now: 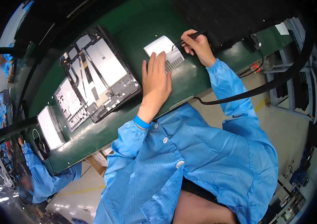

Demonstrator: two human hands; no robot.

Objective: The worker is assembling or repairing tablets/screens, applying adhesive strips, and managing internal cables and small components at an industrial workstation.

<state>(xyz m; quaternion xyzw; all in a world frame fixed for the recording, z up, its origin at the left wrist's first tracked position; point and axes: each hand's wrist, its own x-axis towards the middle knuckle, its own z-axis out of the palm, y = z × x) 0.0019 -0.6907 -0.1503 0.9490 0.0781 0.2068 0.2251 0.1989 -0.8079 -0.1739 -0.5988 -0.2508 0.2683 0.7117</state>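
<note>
At the far left a co-worker's sleeve (39,171) in blue reaches along the same green bench (136,30), near a white panel (49,128) lying flat. Next along sits an opened device chassis (98,74) — its back off, pale plates, black cables and a perforated grille exposed — close to the person's left hand but not touching it.

The left hand (155,80) lies palm down on the bench, fingers straight and close together, its fingertips resting on the near edge of a small white part (165,52) with a ribbed strip along one side. A blue wristband (142,122) shows at the cuff. The white part sits on the bench between the two hands, just right of the chassis.

The right hand (199,46) has its fingers pinched shut around a thin black tool (190,37), whose tip points down at the part's right edge; whether the tip touches cannot be told. A black cable (248,93) runs off to the right.

The step in hand looks like fine work on the steadied white part. The next move likely calls for a still left hand and a small, exact placement of the tool tip.
</note>
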